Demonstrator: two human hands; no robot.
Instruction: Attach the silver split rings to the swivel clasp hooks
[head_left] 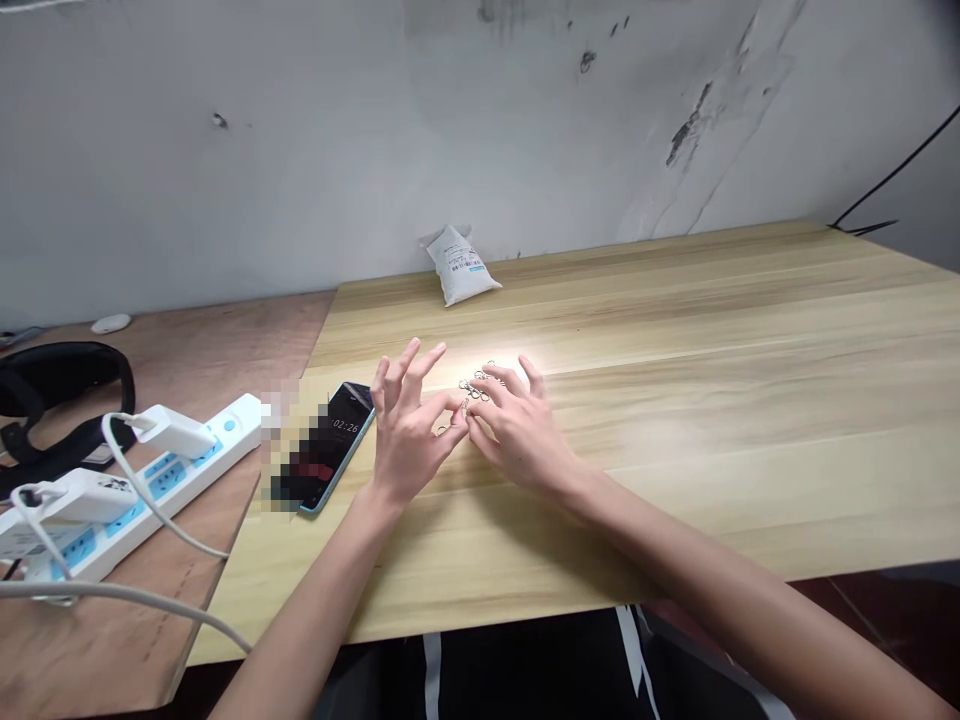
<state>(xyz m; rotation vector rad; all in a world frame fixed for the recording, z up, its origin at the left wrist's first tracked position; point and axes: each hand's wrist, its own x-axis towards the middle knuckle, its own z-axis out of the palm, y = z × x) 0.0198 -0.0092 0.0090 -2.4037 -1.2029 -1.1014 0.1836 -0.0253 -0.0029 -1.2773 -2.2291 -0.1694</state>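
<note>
My left hand (411,435) is above the table with thumb and index finger pinched and its other fingers raised and spread. My right hand (517,425) meets it from the right, thumb and index tips close together. Between the two pinches shows a small wire-like metal ring piece (465,407), partly hidden by fingertips; its exact kind is too small to tell. Just beyond, a small pile of similar metal ring pieces (475,388) lies on the wooden table (712,400), partly covered by my right fingers. Another loop shows by my left thumb.
A phone (330,450) with a lit timer lies left of my left hand. A white plastic packet (460,267) sits at the back by the wall. On the brown board at left are a power strip (191,480) with chargers and cables, and a black strap-like object (67,400).
</note>
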